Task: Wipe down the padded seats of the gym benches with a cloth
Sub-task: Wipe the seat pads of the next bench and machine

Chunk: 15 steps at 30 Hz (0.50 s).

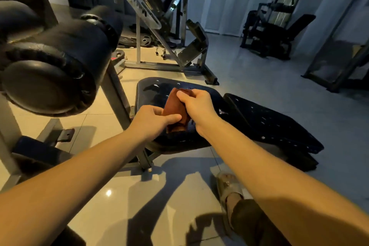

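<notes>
A reddish-brown cloth is held between both hands just above a black padded bench seat. My left hand pinches the cloth's lower edge with thumb and fingers. My right hand grips its upper right part, fingers curled round it. The seat is dark, worn, with pale flecks, and the bench's back pad extends to the right. Whether the cloth touches the seat is hidden by the hands.
Large black roller pads on a grey frame loom at the left. A grey machine frame stands behind the bench, and another black machine at the back right. My sandalled foot stands on the glossy tiled floor.
</notes>
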{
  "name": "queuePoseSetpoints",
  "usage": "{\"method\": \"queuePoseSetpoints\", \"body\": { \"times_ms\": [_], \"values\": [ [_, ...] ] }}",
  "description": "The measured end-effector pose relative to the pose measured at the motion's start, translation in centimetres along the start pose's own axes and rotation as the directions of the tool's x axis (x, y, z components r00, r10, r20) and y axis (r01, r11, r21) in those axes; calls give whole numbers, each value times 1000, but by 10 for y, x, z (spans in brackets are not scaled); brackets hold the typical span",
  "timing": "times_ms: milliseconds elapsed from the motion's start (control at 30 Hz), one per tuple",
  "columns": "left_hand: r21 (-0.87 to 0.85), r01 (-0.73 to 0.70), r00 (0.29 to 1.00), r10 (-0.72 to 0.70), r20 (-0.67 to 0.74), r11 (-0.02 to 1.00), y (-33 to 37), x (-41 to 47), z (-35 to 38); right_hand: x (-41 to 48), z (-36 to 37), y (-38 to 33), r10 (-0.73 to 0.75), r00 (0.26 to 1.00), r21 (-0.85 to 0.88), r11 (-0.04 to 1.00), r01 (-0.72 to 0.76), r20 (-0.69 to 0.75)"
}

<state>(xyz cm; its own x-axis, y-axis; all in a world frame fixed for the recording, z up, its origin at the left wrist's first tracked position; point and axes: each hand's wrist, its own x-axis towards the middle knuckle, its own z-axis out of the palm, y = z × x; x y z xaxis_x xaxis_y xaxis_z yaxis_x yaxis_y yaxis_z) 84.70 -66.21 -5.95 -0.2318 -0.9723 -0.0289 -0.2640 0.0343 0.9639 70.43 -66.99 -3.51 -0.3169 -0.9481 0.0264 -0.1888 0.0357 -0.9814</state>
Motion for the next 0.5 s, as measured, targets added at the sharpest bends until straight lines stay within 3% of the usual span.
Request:
{"method": "queuePoseSetpoints", "body": {
  "times_ms": [167,267,333,400,500],
  "values": [
    [96,17,977,4,-213,995,-13,36,10,74,26,7,-112,992,-217,969,121,53],
    [137,50,978,-20,-210,989,-11,53,8,107,25,8,-159,964,-310,925,222,215],
    [321,73,982,-11,-190,944,-12,60,2,122,19,15,-167,915,-370,876,308,367],
    [577,87,980,35,-197,812,-15,62,-7,133,16,29,-174,851,-432,800,416,496],
    [661,126,969,51,-241,740,-22,63,-24,146,21,46,-198,744,-503,624,597,638]
  ]
}}
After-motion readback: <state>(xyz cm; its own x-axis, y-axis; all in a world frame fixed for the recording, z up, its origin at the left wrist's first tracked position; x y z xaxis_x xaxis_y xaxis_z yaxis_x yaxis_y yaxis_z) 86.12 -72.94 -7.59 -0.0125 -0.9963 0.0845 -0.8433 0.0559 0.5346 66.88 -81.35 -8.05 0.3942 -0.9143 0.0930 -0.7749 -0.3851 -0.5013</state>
